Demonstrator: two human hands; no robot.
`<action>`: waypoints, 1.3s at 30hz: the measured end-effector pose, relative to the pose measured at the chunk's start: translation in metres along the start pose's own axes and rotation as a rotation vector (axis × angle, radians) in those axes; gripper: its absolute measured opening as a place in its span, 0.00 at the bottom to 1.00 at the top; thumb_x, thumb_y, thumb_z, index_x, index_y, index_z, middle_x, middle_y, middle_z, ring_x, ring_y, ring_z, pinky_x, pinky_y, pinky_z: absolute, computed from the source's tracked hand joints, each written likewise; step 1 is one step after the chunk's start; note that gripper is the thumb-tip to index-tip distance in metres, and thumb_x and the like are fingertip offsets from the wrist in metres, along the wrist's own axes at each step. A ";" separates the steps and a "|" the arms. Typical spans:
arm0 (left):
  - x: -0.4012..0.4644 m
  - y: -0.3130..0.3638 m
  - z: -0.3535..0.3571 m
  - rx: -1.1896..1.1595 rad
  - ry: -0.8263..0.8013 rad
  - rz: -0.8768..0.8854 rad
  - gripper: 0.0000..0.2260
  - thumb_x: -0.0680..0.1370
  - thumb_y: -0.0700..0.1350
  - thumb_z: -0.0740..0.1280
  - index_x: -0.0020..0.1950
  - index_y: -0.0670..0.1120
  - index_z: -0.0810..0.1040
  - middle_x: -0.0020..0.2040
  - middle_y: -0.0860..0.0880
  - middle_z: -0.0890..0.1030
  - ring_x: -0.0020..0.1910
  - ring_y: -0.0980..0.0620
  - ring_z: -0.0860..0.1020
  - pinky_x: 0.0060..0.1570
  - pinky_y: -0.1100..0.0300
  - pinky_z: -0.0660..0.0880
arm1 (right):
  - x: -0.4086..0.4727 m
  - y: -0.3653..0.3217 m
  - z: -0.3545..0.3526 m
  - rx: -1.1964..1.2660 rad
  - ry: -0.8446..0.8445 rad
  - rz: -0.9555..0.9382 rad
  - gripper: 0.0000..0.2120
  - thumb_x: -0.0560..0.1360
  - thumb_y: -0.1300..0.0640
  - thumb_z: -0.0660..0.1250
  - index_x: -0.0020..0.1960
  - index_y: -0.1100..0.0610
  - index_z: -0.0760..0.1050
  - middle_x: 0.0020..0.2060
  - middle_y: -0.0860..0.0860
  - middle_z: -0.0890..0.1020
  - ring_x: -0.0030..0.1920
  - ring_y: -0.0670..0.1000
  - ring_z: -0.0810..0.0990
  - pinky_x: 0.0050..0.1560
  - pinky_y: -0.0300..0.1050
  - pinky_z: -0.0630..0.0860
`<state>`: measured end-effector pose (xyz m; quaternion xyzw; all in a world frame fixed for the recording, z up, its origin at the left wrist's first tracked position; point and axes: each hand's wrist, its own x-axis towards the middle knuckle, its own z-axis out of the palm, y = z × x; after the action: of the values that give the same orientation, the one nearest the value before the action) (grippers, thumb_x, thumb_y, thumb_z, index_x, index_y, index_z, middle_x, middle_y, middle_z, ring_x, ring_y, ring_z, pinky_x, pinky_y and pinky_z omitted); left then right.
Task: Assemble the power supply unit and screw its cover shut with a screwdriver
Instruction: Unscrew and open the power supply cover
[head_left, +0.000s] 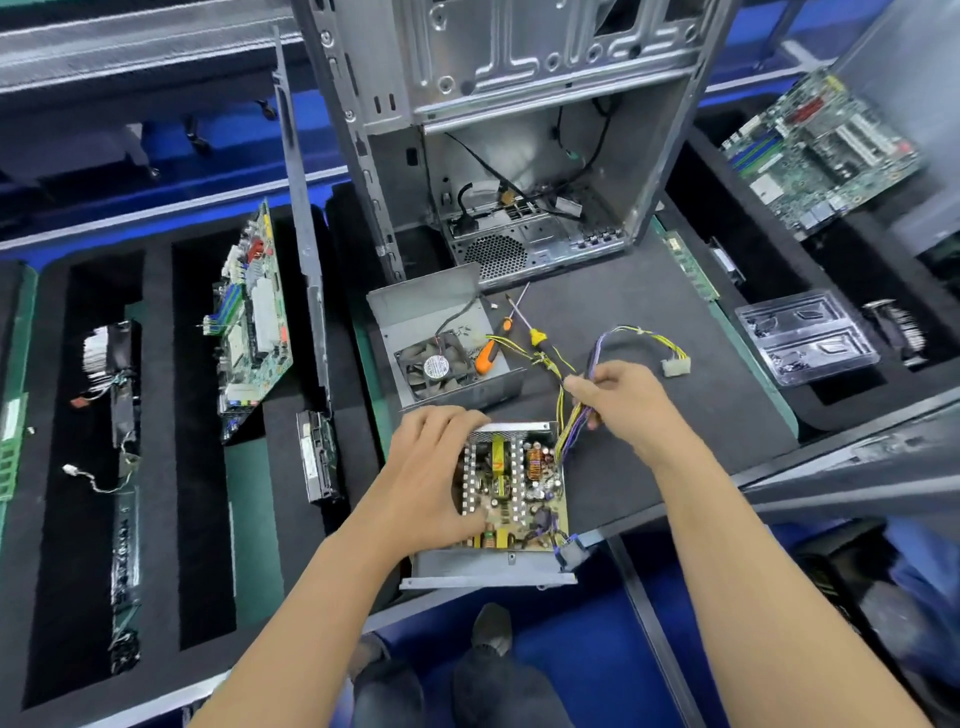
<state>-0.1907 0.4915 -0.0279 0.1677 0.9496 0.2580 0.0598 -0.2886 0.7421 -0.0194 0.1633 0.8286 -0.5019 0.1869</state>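
While our left hand (434, 470) lies flat on the open power supply base (511, 499) to steady it at the bench's (649, 312) near edge, our right hand (621, 397) pinches the wire bundle (571, 415) — likely clearing it aside. The fan cover (441, 338) waits just behind, two screwdrivers (493, 345) beside it — unused.
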 end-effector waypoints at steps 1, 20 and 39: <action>0.000 0.001 0.000 -0.002 0.003 0.000 0.38 0.65 0.58 0.70 0.73 0.53 0.62 0.66 0.57 0.64 0.67 0.51 0.60 0.68 0.56 0.61 | 0.003 0.000 0.001 0.047 -0.041 0.005 0.14 0.73 0.49 0.74 0.43 0.60 0.78 0.37 0.57 0.84 0.27 0.49 0.76 0.39 0.47 0.77; -0.016 -0.004 -0.006 0.100 -0.048 0.003 0.58 0.60 0.76 0.70 0.81 0.54 0.50 0.75 0.53 0.58 0.77 0.48 0.53 0.75 0.50 0.54 | -0.010 0.004 -0.004 0.073 -0.420 0.133 0.11 0.79 0.56 0.69 0.47 0.64 0.81 0.36 0.57 0.83 0.31 0.47 0.79 0.39 0.40 0.79; -0.014 -0.002 0.000 0.145 -0.035 -0.012 0.56 0.62 0.71 0.71 0.81 0.50 0.49 0.74 0.50 0.59 0.77 0.45 0.52 0.76 0.48 0.55 | -0.006 -0.011 0.020 0.167 -0.266 0.127 0.06 0.79 0.65 0.66 0.47 0.61 0.83 0.33 0.53 0.80 0.34 0.46 0.77 0.33 0.37 0.74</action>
<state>-0.1779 0.4848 -0.0290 0.1705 0.9656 0.1853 0.0655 -0.2855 0.7191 -0.0159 0.1627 0.7399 -0.5734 0.3120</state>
